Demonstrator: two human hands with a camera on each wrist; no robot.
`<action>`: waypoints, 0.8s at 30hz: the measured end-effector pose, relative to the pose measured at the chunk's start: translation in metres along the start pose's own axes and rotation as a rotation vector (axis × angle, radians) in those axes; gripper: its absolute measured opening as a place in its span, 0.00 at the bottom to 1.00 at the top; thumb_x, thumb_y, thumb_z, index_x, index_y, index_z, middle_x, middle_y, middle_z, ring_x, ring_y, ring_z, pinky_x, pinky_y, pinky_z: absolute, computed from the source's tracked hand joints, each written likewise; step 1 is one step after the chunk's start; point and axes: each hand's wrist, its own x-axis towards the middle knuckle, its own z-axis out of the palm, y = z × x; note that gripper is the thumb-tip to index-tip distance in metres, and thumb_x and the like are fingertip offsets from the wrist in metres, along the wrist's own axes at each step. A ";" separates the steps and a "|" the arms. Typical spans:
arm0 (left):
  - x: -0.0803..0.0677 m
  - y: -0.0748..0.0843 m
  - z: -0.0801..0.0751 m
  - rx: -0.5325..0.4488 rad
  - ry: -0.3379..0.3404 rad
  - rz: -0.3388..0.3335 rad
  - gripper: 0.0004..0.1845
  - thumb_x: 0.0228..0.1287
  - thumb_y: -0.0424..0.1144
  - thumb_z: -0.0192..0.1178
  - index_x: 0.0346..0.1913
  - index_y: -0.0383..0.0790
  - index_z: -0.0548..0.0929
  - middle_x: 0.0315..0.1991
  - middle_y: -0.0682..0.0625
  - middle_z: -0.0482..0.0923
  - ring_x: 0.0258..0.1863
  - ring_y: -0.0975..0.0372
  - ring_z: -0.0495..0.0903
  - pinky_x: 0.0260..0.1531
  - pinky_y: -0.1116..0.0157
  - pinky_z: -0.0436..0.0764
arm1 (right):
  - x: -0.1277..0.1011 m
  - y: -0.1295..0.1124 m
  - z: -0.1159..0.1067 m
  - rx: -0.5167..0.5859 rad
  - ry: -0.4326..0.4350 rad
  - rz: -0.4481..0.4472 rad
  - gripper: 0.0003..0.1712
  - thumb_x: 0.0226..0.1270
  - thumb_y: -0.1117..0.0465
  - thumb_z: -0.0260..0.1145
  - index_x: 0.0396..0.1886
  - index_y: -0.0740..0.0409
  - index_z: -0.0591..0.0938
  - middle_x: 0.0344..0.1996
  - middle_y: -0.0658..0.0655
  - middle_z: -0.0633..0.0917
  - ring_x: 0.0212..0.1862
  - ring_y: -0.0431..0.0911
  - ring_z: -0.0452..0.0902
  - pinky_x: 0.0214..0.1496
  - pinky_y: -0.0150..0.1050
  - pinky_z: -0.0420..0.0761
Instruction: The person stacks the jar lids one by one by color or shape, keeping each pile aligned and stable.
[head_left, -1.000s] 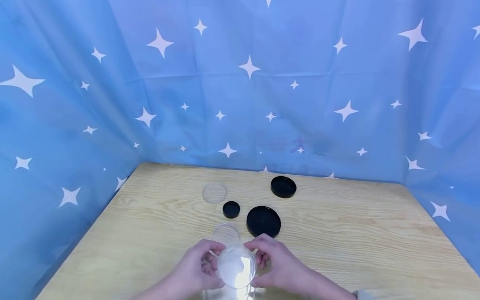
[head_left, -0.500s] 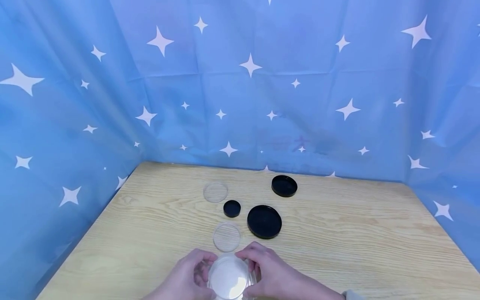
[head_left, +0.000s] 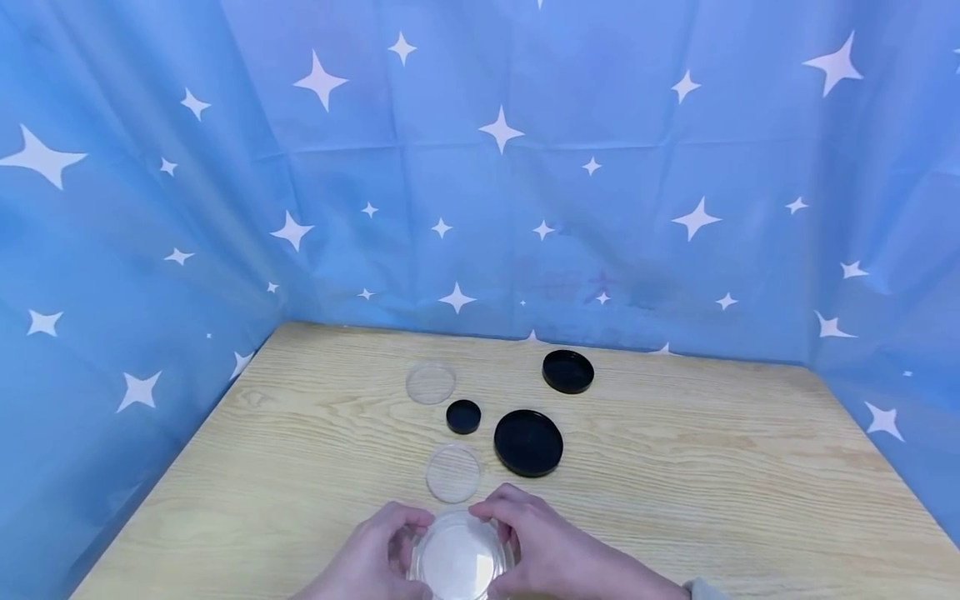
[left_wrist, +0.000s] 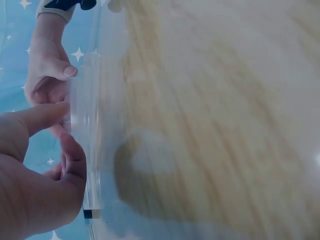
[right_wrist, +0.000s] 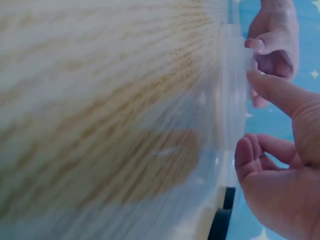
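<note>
Fingers and thumbs of the left hand (head_left: 371, 554) and right hand (head_left: 542, 542) are part-open, curled to opposite sides of the clear round dish (head_left: 458, 565), gripping its rim at the head view's bottom centre. Just beyond lies a clear disc (head_left: 453, 473); farther out on the table (head_left: 712, 467) are another clear disc (head_left: 431, 383) and three black dishes (head_left: 528, 443). Left wrist view: thumb and fingertips contact the layered edge; blur leaves the layer count uncertain. Right wrist view: thumb and fingers bracket the opposite side.
</note>
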 end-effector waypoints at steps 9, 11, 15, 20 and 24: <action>-0.002 0.002 -0.004 -0.089 0.053 -0.001 0.35 0.41 0.30 0.73 0.56 0.34 0.71 0.40 0.44 0.71 0.27 0.64 0.74 0.25 0.69 0.79 | -0.002 0.001 -0.006 -0.023 0.052 -0.025 0.41 0.42 0.55 0.80 0.60 0.56 0.75 0.42 0.42 0.73 0.32 0.33 0.69 0.33 0.26 0.74; -0.001 0.003 -0.005 -0.090 0.062 0.010 0.34 0.42 0.31 0.73 0.56 0.34 0.72 0.42 0.43 0.70 0.28 0.64 0.75 0.26 0.69 0.79 | -0.003 0.001 -0.008 -0.022 0.061 -0.026 0.41 0.43 0.55 0.79 0.60 0.56 0.75 0.42 0.43 0.74 0.33 0.33 0.69 0.34 0.27 0.74; 0.001 0.003 -0.006 -0.104 0.057 0.021 0.33 0.43 0.33 0.74 0.55 0.35 0.71 0.42 0.42 0.70 0.28 0.65 0.75 0.27 0.68 0.80 | -0.002 0.002 -0.009 -0.008 0.085 -0.020 0.40 0.44 0.55 0.79 0.60 0.54 0.75 0.43 0.44 0.74 0.34 0.34 0.69 0.35 0.28 0.75; 0.003 0.000 -0.006 -0.127 0.062 0.077 0.33 0.45 0.32 0.73 0.56 0.34 0.70 0.44 0.40 0.69 0.30 0.65 0.75 0.28 0.67 0.81 | -0.002 0.007 -0.011 0.023 0.110 -0.011 0.39 0.45 0.56 0.79 0.59 0.53 0.75 0.44 0.46 0.75 0.34 0.35 0.71 0.36 0.29 0.77; 0.006 -0.002 -0.010 -0.115 0.090 0.090 0.33 0.46 0.33 0.72 0.57 0.33 0.69 0.48 0.38 0.67 0.30 0.64 0.74 0.28 0.67 0.81 | 0.001 0.012 -0.014 0.050 0.130 -0.018 0.35 0.49 0.56 0.77 0.59 0.54 0.75 0.44 0.49 0.76 0.34 0.37 0.72 0.37 0.30 0.77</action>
